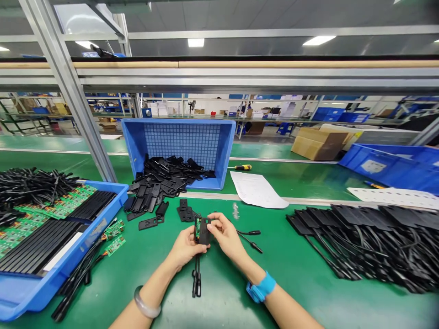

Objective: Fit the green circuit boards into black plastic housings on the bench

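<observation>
My left hand (185,249) grips a small black plastic case with a green circuit board (198,228) showing at its left side. Over that board, my right hand (224,235) pinches a black plastic cover (205,234), partly turned across the case; whether the two parts are fastened I cannot tell. Two short black cables with plug ends (196,281) hang down toward me from the case. Two more cable ends (252,237) lie on the green bench right of my right hand. Just behind my hands lie several loose black covers (185,211).
A tipped blue crate (178,122) spills black covers (164,178) at the back. On the left, a blue tray (116,203) holds circuit boards and cables. Finished-looking black cabled units (343,237) are heaped right. Behind lie a paper sheet (257,189) and a screwdriver (243,167).
</observation>
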A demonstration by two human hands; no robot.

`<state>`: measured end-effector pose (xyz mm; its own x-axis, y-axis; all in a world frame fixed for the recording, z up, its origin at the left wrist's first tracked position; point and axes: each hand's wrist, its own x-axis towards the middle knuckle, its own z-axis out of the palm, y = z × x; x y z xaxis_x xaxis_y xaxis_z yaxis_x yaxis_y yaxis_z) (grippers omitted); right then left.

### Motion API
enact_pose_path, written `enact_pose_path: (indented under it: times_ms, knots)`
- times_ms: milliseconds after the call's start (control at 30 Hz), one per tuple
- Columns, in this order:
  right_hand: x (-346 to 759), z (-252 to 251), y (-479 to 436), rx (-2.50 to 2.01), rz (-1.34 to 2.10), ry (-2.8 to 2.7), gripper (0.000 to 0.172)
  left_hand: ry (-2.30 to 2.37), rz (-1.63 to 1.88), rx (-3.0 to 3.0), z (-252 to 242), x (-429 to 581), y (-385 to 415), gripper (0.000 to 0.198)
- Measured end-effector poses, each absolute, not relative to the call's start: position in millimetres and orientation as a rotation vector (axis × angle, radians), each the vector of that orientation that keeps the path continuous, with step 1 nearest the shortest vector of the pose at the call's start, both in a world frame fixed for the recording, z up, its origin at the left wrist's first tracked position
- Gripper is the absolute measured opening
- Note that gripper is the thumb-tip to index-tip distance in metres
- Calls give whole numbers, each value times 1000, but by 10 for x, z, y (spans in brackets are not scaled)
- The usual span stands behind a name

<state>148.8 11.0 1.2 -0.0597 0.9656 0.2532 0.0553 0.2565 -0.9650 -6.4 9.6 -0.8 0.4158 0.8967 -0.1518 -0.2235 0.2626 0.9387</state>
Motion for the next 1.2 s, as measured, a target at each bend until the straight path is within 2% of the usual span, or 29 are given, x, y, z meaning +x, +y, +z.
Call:
enact_pose_path:
  times_ms: [267,433,533,667,800,933,1067,1200]
  knots:
    - [1510,-63,83,-1117,964,-1384,24,841,831,1190,-26,-26,76,55]
    - [1504,-36,76,-1102,1095,-1281,38,834,830,1314,-83,-28,80,44]
    - [1523,-33,93,-1073,1237,-1334,42,793,799,1345,-90,-39,73,41]
    - [1524,-90,118,-1129,1218,-1361,45,808,759,1329,-92,-30,63,38]
    - [1438,-134,57,-1284,893,-1534,37,828,839,1280,-106,6,51,48]
    - [1369,-80,-64,-1428,458,-1883,57,702,844,1443,-146,-31,67,71]
    - [1453,19,-108,-1661,235,-2084,52,926,766,2063,-146,-144,178,71]
    - [1591,63,-70,-1883,24,-2199,52,1007,474,2395,-63,-182,269,67]
